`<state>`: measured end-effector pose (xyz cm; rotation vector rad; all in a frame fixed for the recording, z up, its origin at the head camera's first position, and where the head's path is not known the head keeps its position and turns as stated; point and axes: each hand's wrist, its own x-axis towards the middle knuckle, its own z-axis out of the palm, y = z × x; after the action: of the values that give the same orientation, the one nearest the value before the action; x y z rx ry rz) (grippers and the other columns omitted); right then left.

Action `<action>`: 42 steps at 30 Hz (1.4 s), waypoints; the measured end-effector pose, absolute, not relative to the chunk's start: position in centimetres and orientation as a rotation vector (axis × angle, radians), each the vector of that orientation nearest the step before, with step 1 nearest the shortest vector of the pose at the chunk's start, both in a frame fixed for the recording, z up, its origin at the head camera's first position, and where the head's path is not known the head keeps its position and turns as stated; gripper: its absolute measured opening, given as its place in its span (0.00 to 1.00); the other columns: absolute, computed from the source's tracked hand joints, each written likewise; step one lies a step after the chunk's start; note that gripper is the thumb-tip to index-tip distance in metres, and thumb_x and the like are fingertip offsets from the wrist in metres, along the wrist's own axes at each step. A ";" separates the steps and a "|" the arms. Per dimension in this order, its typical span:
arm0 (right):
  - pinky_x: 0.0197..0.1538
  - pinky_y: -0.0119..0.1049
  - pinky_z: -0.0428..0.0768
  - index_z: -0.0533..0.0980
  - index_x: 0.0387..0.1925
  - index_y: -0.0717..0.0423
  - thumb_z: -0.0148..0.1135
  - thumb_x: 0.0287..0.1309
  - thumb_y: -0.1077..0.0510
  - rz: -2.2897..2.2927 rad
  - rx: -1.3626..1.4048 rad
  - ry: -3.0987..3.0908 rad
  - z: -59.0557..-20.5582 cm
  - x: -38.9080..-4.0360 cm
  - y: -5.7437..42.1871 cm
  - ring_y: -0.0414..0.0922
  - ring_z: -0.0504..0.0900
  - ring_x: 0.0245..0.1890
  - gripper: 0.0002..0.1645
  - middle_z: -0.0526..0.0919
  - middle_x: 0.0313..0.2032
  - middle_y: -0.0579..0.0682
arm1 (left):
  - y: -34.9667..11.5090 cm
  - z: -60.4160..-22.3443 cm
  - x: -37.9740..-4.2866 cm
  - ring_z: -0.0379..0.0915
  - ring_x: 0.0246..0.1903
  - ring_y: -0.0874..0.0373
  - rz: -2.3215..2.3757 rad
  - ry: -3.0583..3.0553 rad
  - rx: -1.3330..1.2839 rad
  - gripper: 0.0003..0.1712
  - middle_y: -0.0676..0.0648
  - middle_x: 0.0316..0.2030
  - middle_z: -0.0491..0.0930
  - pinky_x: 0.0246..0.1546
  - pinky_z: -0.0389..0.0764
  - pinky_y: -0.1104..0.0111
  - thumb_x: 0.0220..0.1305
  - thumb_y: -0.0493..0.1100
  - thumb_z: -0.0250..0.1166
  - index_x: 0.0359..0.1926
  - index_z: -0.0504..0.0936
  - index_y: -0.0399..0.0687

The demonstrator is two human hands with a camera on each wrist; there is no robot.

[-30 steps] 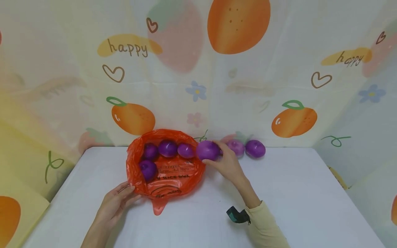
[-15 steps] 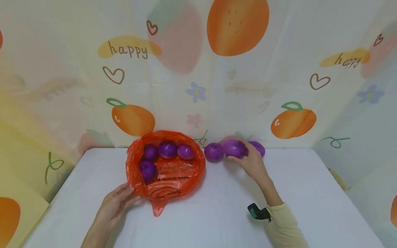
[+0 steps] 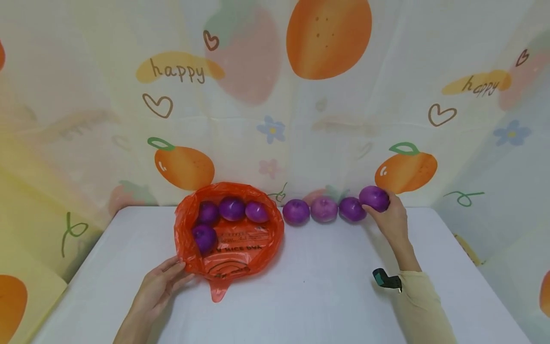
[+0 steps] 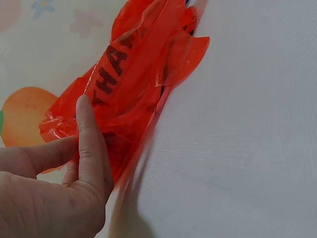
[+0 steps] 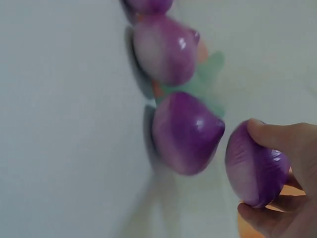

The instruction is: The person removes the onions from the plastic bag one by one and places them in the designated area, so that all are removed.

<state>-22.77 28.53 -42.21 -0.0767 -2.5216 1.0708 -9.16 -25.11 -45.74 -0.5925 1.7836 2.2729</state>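
My right hand (image 3: 393,222) holds a glossy purple onion (image 3: 374,198) between thumb and fingers, raised above the right end of a row. In the right wrist view this onion (image 5: 257,166) is beside the nearest onion (image 5: 185,134) of the row, which has a pointed tip. The row's three onions are a left one (image 3: 296,212), a paler middle one (image 3: 324,209) and a right one (image 3: 352,209). My left hand (image 3: 156,289) pinches the lower left rim of a red plastic bag (image 3: 182,234). Several purple onions (image 3: 232,209) lie inside its wide mouth.
The white table (image 3: 301,306) meets a fruit-print cloth backdrop (image 3: 301,157) right behind the onions and bag. A bag handle flap (image 3: 218,290) lies towards the front. A small black device (image 3: 386,280) sits at my right sleeve (image 3: 423,296).
My right hand has moved right along the row, carrying the onion from near the bag's right edge past the row's right end. The left hand and bag stay in place.
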 end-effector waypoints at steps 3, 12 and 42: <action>0.65 0.60 0.67 0.63 0.66 0.70 0.74 0.54 0.52 1.080 -0.130 -2.540 -42.8 -23.0 29.6 0.65 0.69 0.61 0.46 0.70 0.61 0.71 | -25.1 -45.8 -9.1 0.80 0.45 0.65 2.273 1.778 -0.603 0.32 0.48 0.60 0.71 0.53 0.79 0.63 0.75 0.39 0.52 0.74 0.53 0.35; 0.66 0.60 0.65 0.56 0.69 0.74 0.71 0.57 0.49 1.069 -0.244 -2.697 -43.8 -23.9 31.1 0.68 0.65 0.64 0.52 0.63 0.65 0.75 | -25.1 -45.4 -9.0 0.81 0.45 0.63 2.287 1.754 -0.608 0.33 0.56 0.48 0.79 0.52 0.80 0.63 0.75 0.40 0.53 0.74 0.54 0.35; 0.66 0.66 0.61 0.65 0.63 0.72 0.70 0.57 0.56 0.817 0.295 -2.616 -41.1 -21.3 24.1 0.70 0.59 0.66 0.39 0.61 0.65 0.74 | -25.1 -45.6 -9.2 0.81 0.45 0.63 2.297 1.763 -0.594 0.31 0.56 0.47 0.78 0.52 0.80 0.64 0.75 0.39 0.51 0.74 0.54 0.34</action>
<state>-21.34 24.14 -41.13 0.2947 -2.6160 0.8169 -9.20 -25.10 -45.60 -0.5939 1.7631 2.2967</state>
